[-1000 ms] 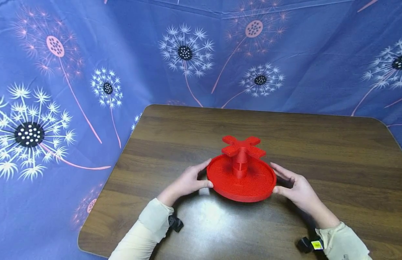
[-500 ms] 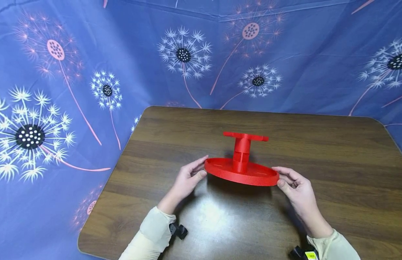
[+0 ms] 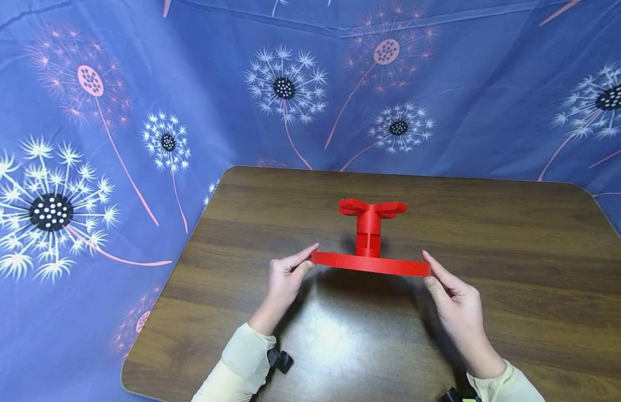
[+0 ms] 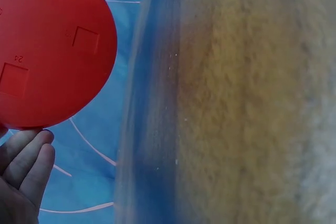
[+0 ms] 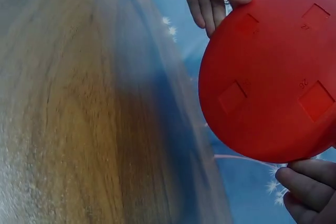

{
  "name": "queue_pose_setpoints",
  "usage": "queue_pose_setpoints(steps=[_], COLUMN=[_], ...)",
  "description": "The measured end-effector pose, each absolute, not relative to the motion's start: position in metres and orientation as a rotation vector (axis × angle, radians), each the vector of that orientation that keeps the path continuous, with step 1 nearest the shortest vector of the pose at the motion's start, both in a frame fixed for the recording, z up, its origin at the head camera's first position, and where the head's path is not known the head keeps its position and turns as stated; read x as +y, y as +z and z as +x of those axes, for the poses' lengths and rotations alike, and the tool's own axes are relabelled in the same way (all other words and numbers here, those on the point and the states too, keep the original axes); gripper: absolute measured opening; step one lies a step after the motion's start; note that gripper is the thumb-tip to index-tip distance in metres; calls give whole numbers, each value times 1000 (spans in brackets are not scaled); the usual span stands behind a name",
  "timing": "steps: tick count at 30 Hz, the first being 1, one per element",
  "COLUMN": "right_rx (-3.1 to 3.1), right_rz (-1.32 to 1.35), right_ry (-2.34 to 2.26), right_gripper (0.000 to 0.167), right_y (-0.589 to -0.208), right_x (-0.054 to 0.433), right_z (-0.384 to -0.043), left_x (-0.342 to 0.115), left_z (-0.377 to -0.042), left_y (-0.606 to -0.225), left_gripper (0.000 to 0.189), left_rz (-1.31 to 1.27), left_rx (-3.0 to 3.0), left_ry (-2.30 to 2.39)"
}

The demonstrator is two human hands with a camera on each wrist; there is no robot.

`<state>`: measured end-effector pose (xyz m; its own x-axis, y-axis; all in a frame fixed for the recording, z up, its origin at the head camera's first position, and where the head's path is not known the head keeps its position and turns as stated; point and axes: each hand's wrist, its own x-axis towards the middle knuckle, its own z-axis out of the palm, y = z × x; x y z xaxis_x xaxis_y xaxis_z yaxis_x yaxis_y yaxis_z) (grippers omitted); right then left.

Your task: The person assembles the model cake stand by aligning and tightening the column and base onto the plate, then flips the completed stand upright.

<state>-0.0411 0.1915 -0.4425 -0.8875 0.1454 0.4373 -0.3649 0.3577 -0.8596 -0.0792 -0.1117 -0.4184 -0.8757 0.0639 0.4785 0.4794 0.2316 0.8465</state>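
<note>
Held above the table is a red round tray-like base (image 3: 371,264) with a central post (image 3: 368,231) and a cross-shaped top (image 3: 373,209). My left hand (image 3: 284,282) pinches its left edge between thumb and fingers. On the opposite edge, my right hand (image 3: 458,304) grips it the same way. The base is tilted so its near side wall faces me and its upper face is hidden in the head view. Both wrist views show the flat underside (image 4: 58,51), with square recesses (image 5: 317,100) and small engraved numbers beside them.
A brown wood-grain table (image 3: 516,251) with rounded corners lies under the hands. Behind it and to the left hangs a blue cloth (image 3: 205,72) printed with dandelions. Black wrist cameras (image 3: 280,360) sit at the cuffs.
Both hands have raised the red piece off the table and tilted its near side up. Its inner floor, visible a second ago, is now out of sight.
</note>
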Motion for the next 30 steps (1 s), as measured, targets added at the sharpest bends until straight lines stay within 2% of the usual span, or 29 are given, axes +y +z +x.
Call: queue_pose_setpoints(steps=[8,16,21,30], right_rx=[-2165,-2155,-2101,-2117], right_rz=[184,123,100,182], right_ry=[1407,1370,1348,1178], right_gripper=[50,38,38,37], right_y=[-445,-445,-442,-426], right_x=[190,189,188,187], right_z=[-43,-41,-42,-51], left_x=[-110,-110,-108,-108], left_z=[-75,-75,-78,-86], left_y=[-419,-421,-422,-441], left_gripper=[28,27,26,26], left_rz=[-536,-552,-567,-312], left_rx=[-2174,-2172,-2135,-2100], left_ry=[-1611,-1598,-1461,-1723])
